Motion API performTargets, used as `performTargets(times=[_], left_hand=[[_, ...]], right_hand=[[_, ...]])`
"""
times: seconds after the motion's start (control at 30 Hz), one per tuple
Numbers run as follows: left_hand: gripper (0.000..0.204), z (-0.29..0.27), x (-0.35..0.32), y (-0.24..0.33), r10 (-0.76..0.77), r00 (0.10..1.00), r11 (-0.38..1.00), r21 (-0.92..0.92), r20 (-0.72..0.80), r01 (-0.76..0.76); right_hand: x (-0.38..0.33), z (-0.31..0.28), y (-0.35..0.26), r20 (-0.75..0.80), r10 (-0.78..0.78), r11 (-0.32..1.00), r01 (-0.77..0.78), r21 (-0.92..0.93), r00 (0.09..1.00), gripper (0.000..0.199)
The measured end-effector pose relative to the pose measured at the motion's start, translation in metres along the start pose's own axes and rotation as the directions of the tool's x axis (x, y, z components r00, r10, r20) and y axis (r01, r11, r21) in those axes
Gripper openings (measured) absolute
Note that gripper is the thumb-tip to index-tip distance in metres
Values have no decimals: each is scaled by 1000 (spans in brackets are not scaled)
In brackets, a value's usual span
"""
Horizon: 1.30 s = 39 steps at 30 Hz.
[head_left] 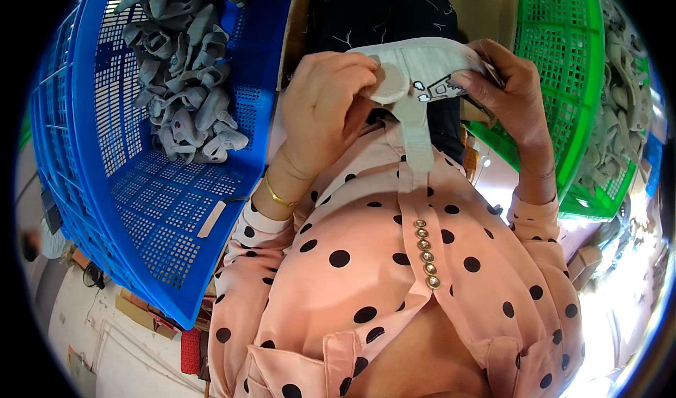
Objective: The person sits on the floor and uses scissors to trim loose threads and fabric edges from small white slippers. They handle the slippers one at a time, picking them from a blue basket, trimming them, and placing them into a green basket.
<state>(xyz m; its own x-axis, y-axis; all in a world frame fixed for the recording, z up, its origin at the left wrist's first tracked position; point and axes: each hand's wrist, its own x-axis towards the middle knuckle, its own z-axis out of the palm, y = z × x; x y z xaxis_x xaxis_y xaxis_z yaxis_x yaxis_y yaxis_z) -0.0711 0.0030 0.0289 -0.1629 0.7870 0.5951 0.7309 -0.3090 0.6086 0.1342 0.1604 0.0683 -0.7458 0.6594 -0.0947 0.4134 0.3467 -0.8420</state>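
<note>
A pale grey-green fabric shoe upper (pixel 431 57) is stretched between my two hands above my lap. It has a white edge, a small black line print on its right part, a rounded flap at its left and a strap (pixel 417 141) hanging down in front of my shirt. My left hand (pixel 327 106) is closed, its fingertips gripping the upper's left end beside the rounded flap. On the other end my right hand (pixel 517 92) is closed too, thumb flat on the print and fingers behind the fabric.
At the left stands a large blue plastic basket (pixel 162 247) with a heap of similar grey pieces (pixel 186 81). A green basket (pixel 560 60) stands at the right, with more grey pieces (pixel 616 102) beyond its wall. Behind my dark-clad legs (pixel 384 11) is cardboard (pixel 489 11).
</note>
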Motion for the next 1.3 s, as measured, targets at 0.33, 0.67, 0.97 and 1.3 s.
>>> performTargets(times=[0.33,0.67,0.97,1.3], left_hand=[[10,6,19,10,-204,979,979,-29,-27,203],[16,-11,17,23,-647,761,705,-345,45,620],[24,22,38,39,-657,651,285,-674,381,682],[28,36,46,16,-566,807,687,-446,168,574]], right_hand=[[-8,18,-24,-209,-13,963,-44,-266,978,27],[-4,21,-4,-395,183,965,-88,246,900,22],[-4,20,-10,-248,-241,953,179,-245,938,45],[2,3,-11,-46,-143,911,113,-397,989,50]])
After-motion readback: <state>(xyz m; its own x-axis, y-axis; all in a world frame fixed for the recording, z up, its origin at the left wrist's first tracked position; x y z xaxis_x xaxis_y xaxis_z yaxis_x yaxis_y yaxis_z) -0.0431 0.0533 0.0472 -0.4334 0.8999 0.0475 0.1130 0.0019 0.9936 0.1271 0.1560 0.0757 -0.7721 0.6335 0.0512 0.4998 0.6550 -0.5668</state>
